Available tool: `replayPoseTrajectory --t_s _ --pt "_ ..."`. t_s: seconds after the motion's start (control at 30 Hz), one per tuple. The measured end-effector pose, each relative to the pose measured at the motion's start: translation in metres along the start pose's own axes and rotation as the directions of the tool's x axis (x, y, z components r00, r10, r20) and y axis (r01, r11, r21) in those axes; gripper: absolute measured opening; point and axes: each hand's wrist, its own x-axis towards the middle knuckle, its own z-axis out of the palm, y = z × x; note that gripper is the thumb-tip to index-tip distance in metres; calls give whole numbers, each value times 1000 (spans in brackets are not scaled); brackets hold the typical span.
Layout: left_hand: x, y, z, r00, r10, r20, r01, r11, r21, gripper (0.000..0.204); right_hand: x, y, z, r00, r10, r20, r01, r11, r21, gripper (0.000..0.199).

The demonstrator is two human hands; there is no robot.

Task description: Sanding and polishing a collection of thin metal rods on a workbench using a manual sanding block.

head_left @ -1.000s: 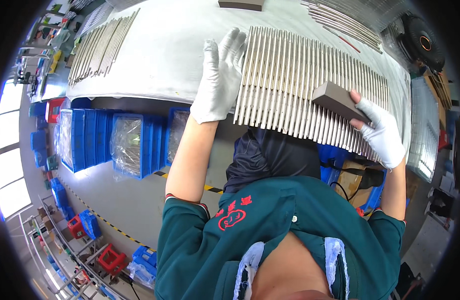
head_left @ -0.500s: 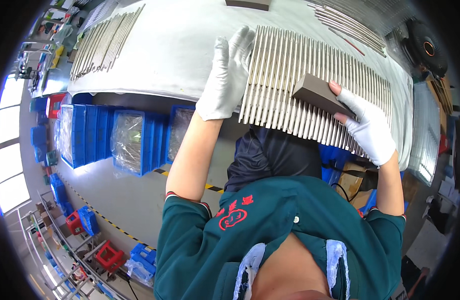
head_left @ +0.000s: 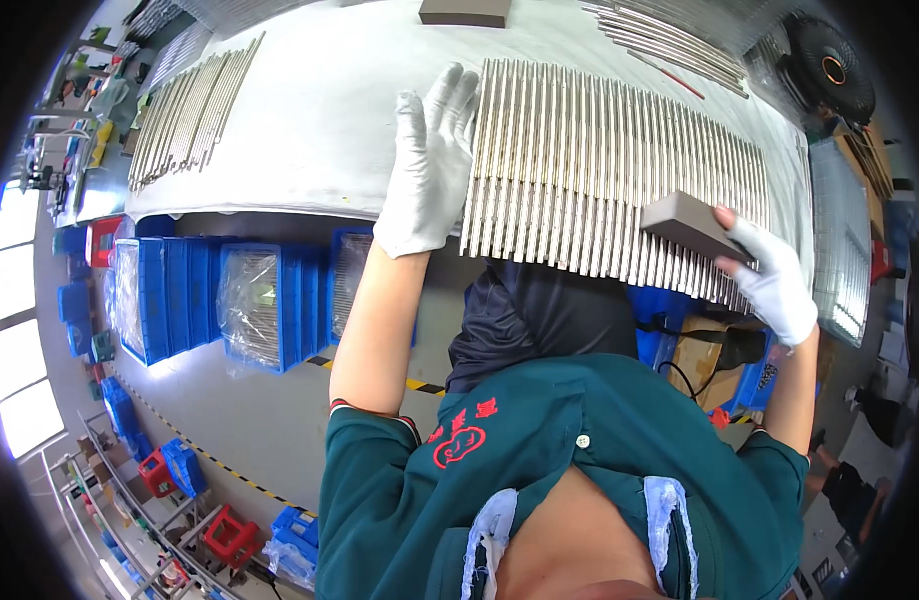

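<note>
A wide row of shiny metal rods [head_left: 569, 150] lies side by side on the white-covered table [head_left: 319, 120]. My left hand [head_left: 427, 175], in a white glove, stands with its fingers stretched against the row's left end. Thumb and fingertips of my right hand [head_left: 776, 280] grip a grey-brown rectangular block [head_left: 691, 222], which rests across the rods near their right end. The right glove leaves some fingertips bare. A second block [head_left: 464, 12] of the same colour lies at the table's far edge.
More rods [head_left: 194, 110] lie at the table's left, and others [head_left: 669, 45] at the far right beside a thin red stick [head_left: 671, 76]. A black fan [head_left: 829, 70] stands at the right. Blue crates [head_left: 254, 300] with plastic-wrapped contents sit below the table's near edge.
My right hand has slid the block along the rods toward the right and slightly nearer me. The left hand stays against the row's left end. The whole view has shifted a little.
</note>
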Motion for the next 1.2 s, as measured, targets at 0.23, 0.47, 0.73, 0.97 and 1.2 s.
replayPoseTrajectory --t_s 0.23,0.47,0.73,0.97,1.2 --pt "1 1 -5 999 2 -47 -3 1000 -6 101 10 25 -15 945 314 -91 -256 883 393 61" --pt "0 1 -3 1000 -4 -29 5 1000 25 100 50 18 -8 992 111 -60 -99 977 187 55" --pt "1 2 -3 996 -9 -84 8 1000 -11 103 80 4 -8 999 6 38 -8 998 62 57" --pt "-4 1 9 998 34 -57 -14 946 324 86 67 18 0 992 75 -102 -58 986 157 56" --pt "-56 -22 67 792 -130 596 -597 37 801 70 64 31 4 952 68 -299 -22 988 156 64"
